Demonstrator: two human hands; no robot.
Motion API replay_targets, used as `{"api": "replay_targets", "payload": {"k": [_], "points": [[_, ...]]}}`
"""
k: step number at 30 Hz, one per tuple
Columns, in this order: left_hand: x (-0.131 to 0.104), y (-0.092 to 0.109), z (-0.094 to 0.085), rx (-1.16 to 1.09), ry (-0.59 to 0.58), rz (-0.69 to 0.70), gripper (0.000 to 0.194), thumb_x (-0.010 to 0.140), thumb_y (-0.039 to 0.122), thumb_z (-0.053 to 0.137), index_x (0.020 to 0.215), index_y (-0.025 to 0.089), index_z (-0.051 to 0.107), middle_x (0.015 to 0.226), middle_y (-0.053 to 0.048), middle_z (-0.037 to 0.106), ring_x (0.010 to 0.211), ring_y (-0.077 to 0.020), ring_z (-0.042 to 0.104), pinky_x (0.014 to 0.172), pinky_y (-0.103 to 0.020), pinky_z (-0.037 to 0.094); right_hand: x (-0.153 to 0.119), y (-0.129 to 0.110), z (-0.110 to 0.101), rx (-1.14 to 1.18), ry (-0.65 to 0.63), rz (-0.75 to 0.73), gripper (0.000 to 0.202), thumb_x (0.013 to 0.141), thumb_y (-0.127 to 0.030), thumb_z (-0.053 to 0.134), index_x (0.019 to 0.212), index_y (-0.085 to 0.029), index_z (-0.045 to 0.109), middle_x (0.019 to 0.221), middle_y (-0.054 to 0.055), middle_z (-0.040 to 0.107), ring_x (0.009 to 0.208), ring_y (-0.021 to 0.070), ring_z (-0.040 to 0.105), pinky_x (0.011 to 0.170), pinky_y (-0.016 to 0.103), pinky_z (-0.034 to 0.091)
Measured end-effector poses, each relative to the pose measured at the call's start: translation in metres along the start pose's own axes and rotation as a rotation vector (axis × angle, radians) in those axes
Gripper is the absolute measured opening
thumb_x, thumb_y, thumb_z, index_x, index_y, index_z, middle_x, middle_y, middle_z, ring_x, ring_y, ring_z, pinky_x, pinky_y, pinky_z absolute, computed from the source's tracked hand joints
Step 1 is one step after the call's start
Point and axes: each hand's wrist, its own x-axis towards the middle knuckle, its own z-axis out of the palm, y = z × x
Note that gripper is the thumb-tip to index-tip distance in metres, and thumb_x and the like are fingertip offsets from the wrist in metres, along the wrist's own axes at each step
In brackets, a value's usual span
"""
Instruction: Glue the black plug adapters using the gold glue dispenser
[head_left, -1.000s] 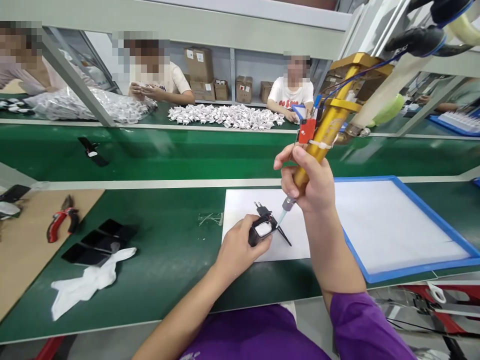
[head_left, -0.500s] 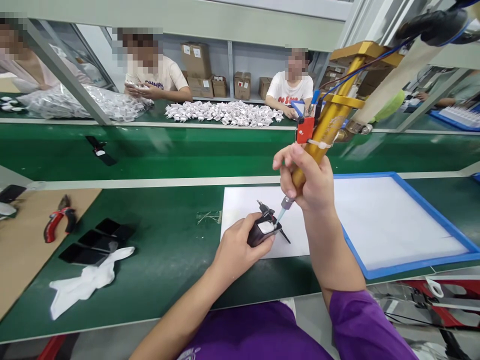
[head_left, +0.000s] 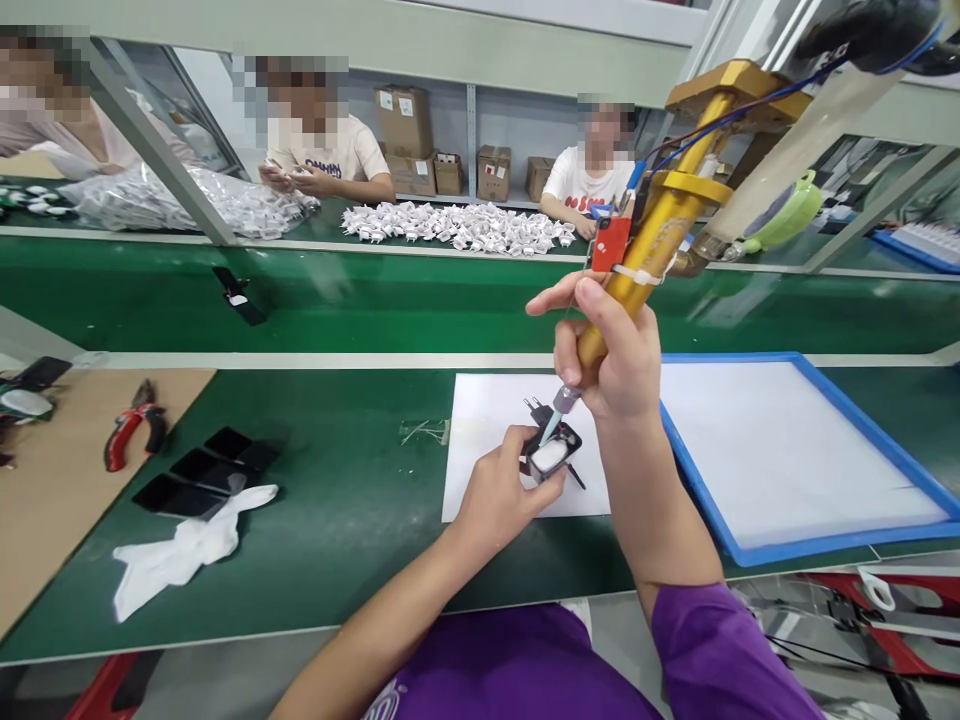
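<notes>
Your left grip [head_left: 499, 492] holds a black casing [head_left: 559, 467]; your right grip [head_left: 622, 350] encircles a gold tool [head_left: 654, 243], its nozzle [head_left: 551, 428] at the open mouth. Work appears partway, the casing unclosed.

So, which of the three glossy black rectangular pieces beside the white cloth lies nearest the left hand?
The rightmost glossy black rectangular piece, at the row's far end; the other two lie farther left.

nozzle [head_left: 552, 424] shifted left across black case [head_left: 559, 467], right forefinger [head_left: 553, 294] straightened
</notes>
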Motion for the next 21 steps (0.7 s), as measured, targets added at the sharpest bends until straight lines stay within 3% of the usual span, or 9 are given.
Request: {"api": "replay_targets", "payload": {"k": [8, 14, 17, 21], "points": [[0.002, 0.005, 0.004, -0.07, 0.112, 0.059, 0.034, 0.076, 0.033, 0.067, 0.101, 0.021, 0.047, 0.082, 0.002, 0.064, 0.068, -0.0127, 0.064, 0.064, -0.022, 0.051, -0.003, -0.004, 0.007, 0.015, 0.008, -0.003, 0.037, 0.08, -0.051, 0.062, 0.065, -0.019, 0.051, 0.069, -0.001, 0.063, 0.031, 0.0028, 0.04, 0.027, 0.02, 0.024], [0.002, 0.004, 0.003, -0.033, 0.1, 0.061, 0.035, 0.075, 0.033, 0.066, 0.103, 0.021, 0.047, 0.084, 0.0, 0.066, 0.07, -0.0148, 0.065, 0.065, -0.024, 0.051, -0.003, -0.003, 0.007, -0.023, 0.032, -0.043, 0.03, 0.08, -0.053, 0.06, 0.087, -0.024, 0.056, 0.083, -0.001, 0.065, 0.033, 0.0029, 0.04, 0.027, 0.021, 0.025], [0.003, -0.009, -0.004, 0.098, 0.048, 0.045, 0.034, 0.077, 0.032, 0.063, 0.105, 0.022, 0.047, 0.09, -0.002, 0.068, 0.076, -0.0187, 0.068, 0.068, -0.027, 0.052, -0.002, 0.003, -0.003, -0.105, 0.117, -0.094, 0.027, 0.082, -0.049, 0.059, 0.095, -0.026, 0.054, 0.089, -0.001, 0.064, 0.035, 0.0034, 0.042, 0.029, 0.021, 0.029], [0.004, -0.042, -0.023, 0.4, -0.036, -0.002, 0.031, 0.076, 0.029, 0.062, 0.102, 0.022, 0.048, 0.088, -0.004, 0.07, 0.082, -0.0253, 0.068, 0.072, -0.033, 0.051, -0.006, 0.017, -0.039, -0.425, 0.338, -0.139, 0.032, 0.081, -0.044, 0.062, 0.103, -0.027, 0.048, 0.098, 0.001, 0.065, 0.041, 0.0056, 0.049, 0.036, 0.021, 0.038]]}}
